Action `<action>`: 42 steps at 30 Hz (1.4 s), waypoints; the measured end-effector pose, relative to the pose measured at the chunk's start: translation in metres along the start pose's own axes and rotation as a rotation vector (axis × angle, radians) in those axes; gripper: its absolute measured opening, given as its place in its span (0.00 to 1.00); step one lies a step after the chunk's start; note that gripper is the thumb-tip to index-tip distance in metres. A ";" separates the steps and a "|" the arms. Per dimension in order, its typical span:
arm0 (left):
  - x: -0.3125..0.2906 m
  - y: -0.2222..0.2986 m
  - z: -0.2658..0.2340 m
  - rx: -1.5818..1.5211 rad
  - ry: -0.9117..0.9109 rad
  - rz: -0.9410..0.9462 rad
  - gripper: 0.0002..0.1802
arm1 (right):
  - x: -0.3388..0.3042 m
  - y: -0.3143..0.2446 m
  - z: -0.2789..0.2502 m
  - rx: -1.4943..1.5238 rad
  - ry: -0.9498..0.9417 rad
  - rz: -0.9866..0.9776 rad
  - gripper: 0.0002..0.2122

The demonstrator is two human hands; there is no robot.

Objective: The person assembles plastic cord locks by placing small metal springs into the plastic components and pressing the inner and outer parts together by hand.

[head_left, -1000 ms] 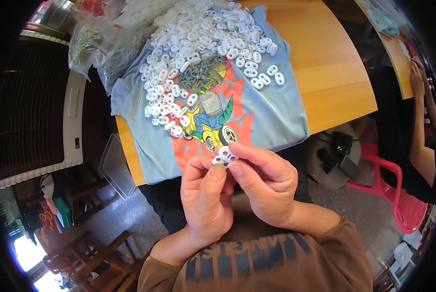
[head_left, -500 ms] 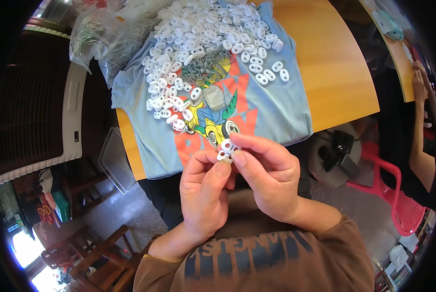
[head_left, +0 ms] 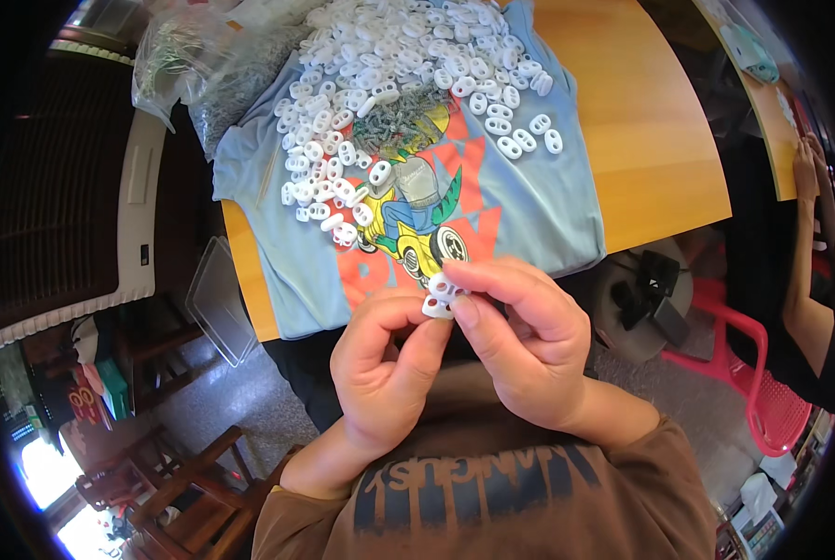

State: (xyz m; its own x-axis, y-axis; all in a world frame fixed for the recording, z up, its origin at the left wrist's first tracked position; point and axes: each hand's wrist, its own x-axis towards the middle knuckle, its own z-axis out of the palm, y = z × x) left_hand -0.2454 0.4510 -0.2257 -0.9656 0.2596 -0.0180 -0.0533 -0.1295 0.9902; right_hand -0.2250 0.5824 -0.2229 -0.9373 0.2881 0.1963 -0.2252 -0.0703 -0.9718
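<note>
My left hand [head_left: 385, 369] and my right hand [head_left: 534, 345] meet just in front of the table edge. Pinched between their thumbs and fingertips are small white two-hole plastic pieces [head_left: 438, 305] that look like cord locks. They touch one another at my fingertips, and the fingers partly cover them. Beyond my hands, a large heap of similar white cord locks [head_left: 408, 47] covers the far part of a light blue T-shirt [head_left: 548, 210]. A small pile of grey metal springs [head_left: 403, 124] lies at the heap's near side, on the shirt's printed picture.
Under the shirt is a wooden table [head_left: 646, 140]. A clear plastic bag [head_left: 194, 61] of metallic bits sits at its far left. To the right stand a round stool [head_left: 623, 317] with dark objects and a pink chair [head_left: 777, 411]. Another person's arm [head_left: 807, 299] shows far right.
My hands have drawn slightly apart, the left one shifting left and the right one right. The held white pieces sit a little lower, still pinched. The view has tilted slightly.
</note>
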 end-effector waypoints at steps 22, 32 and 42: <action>0.001 0.008 -0.028 0.280 -0.200 0.337 0.24 | -0.010 -0.014 -0.001 0.116 -0.147 0.100 0.10; -0.002 0.008 -0.028 0.239 -0.208 0.323 0.22 | 0.000 -0.010 -0.010 -0.032 -0.329 -0.120 0.15; -0.013 -0.002 -0.021 0.036 -0.143 0.248 0.22 | -0.001 -0.003 -0.011 0.066 -0.403 -0.058 0.17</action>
State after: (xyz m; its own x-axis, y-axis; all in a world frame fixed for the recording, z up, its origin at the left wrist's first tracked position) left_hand -0.2381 0.4279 -0.2304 -0.9020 0.3570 0.2426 0.1917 -0.1722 0.9662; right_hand -0.2201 0.5925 -0.2215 -0.9487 -0.1023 0.2991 -0.2854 -0.1296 -0.9496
